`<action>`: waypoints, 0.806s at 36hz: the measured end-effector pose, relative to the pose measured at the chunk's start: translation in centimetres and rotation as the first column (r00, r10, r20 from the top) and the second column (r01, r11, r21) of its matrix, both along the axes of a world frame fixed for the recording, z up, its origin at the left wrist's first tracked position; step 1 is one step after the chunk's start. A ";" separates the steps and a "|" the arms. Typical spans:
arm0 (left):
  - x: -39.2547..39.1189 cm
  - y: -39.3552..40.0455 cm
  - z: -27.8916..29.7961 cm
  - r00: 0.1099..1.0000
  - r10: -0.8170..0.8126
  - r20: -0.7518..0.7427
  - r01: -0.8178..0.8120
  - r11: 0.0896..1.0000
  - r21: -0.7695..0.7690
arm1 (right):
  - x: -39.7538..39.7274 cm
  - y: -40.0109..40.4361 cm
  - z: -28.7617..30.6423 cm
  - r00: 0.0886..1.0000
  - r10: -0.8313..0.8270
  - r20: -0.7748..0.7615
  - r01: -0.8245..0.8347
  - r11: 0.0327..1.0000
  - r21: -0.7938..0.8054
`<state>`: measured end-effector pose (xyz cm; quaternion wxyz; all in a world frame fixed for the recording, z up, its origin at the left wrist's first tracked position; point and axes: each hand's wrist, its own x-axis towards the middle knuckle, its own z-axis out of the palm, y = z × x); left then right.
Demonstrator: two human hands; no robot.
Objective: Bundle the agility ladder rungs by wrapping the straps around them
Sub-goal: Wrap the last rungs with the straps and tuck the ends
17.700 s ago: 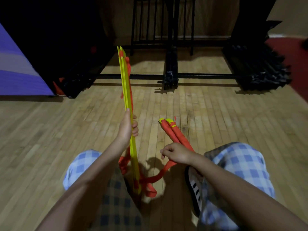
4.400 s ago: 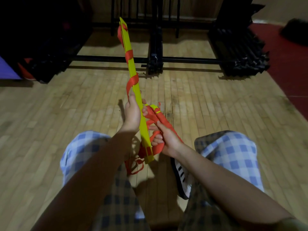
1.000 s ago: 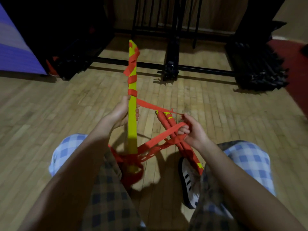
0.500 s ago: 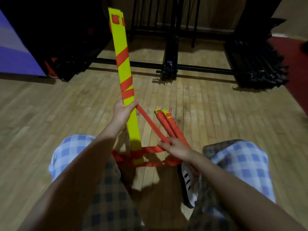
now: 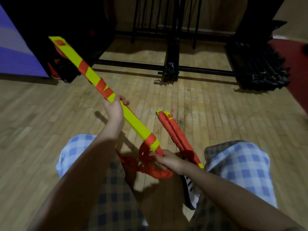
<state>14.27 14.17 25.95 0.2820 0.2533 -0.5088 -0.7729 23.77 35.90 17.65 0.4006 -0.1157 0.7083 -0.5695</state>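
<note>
Head view: my left hand [image 5: 115,108] tipped the gripped rungs [image 5: 133,121] left; right hand [image 5: 168,160] now pinches straps [image 5: 155,170] near, wrapping continues.

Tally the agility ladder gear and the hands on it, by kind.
Yellow stacks of flat rungs partly wrapped in orange strap: 1
Finished orange-wrapped bundles on the wooden floor: 1
Hands gripping: 2 (left hand, right hand)
Total: 4

A single head-worn view looks forward and steeply down over the seated person's checked-shorts knees [image 5: 240,165] onto the wooden floor [image 5: 208,104]. The hands sit close below the lens, mid-frame. Beyond the knees, farther off, a black metal rack [image 5: 172,64] fills the upper edge.
</note>
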 end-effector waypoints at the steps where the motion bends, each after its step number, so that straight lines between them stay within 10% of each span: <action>1: 0.0 0.0 0.3 1.000 0.015 -0.007 -0.015 1.000 0.002 | 0.0 -0.1 -0.1 0.998 -0.023 0.066 0.027 0.998 -0.061; 5: 0.1 -0.3 0.7 0.996 0.086 -0.038 -0.085 0.996 0.034 | -0.4 -0.8 0.1 0.946 -0.027 0.324 0.111 0.964 -0.242; 15: -0.1 -0.3 1.2 0.986 0.168 -0.010 -0.169 0.979 -0.114 | -0.7 -0.9 1.6 0.951 -0.080 0.300 0.145 0.968 -0.203; 29: 0.5 -0.6 1.0 0.967 -0.255 0.015 0.256 0.963 -0.086 | -3.5 2.0 4.1 0.993 -0.100 -0.060 0.107 0.987 0.121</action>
